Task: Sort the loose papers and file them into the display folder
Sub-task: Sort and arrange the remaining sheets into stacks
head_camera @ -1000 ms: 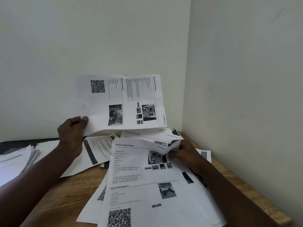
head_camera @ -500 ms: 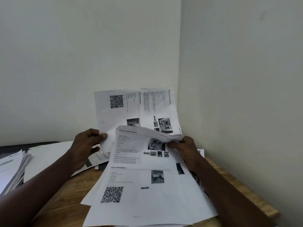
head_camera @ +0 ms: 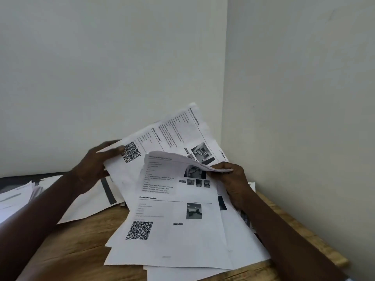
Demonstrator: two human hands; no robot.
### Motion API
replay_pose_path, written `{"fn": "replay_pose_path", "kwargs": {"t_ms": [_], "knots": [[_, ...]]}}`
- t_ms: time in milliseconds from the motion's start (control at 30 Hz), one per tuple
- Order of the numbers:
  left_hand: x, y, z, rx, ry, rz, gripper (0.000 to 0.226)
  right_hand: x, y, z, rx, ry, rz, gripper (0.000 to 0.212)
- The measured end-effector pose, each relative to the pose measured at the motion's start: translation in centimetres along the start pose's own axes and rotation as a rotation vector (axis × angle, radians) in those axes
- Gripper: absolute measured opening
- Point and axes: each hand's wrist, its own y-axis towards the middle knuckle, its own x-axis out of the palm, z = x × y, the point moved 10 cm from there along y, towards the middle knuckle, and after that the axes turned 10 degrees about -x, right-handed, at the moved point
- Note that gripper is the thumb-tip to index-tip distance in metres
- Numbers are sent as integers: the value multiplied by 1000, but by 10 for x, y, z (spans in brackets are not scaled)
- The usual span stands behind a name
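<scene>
My left hand grips the lower left edge of a printed sheet with a QR code, held tilted above the desk near the wall corner. My right hand pinches the curled top right corner of the top sheet of a loose pile of printed papers. That top sheet lies face up with photos and a QR code. The lifted sheet's lower part passes behind the curled corner. No display folder is clearly visible.
The wooden desk sits in a corner between two pale walls. More papers spread at the left, with another stack at the far left edge on something dark. The desk's right edge runs close to the wall.
The lifted sheet has come down and rightward and now tilts, its right end raised. My left hand followed it. My right hand keeps its pinch on the top sheet's corner.
</scene>
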Motion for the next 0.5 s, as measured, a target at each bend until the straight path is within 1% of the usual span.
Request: {"fn": "replay_pose_path", "kwargs": {"t_ms": [67,100,133,167,233,267,300,333,367,400,467,500], "knots": [[-9,-1,17,110,90,106,45,2,-1,0,-7,-2,-6,16],[-8,-1,19,117,180,94,42,2,-1,0,-10,-3,-2,15],[-4,-1,15,71,302,28,43,2,-1,-1,-9,3,3,14],[3,-2,3,-18,449,-82,43,2,-1,-2,-9,18,8,15],[20,-16,-31,-268,731,-362,42,1,-1,-4,-10,36,12,16],[25,-26,-45,-364,807,-468,42,2,-1,-4,-7,33,7,17],[30,-31,-52,-407,823,-519,44,4,-2,-4,-3,28,-3,20],[36,-32,-52,-405,786,-516,47,6,-2,-4,-5,13,-14,24],[39,-27,-48,-365,708,-467,50,8,-2,-4,-10,-11,-27,28],[39,-18,-41,-294,616,-371,53,10,-2,-4,-12,-39,-33,29],[33,-4,-25,-156,463,-173,64,12,-3,-3,-3,-66,-29,21],[33,-1,-19,-100,424,-109,67,11,-3,-2,5,-71,-24,17]]}}
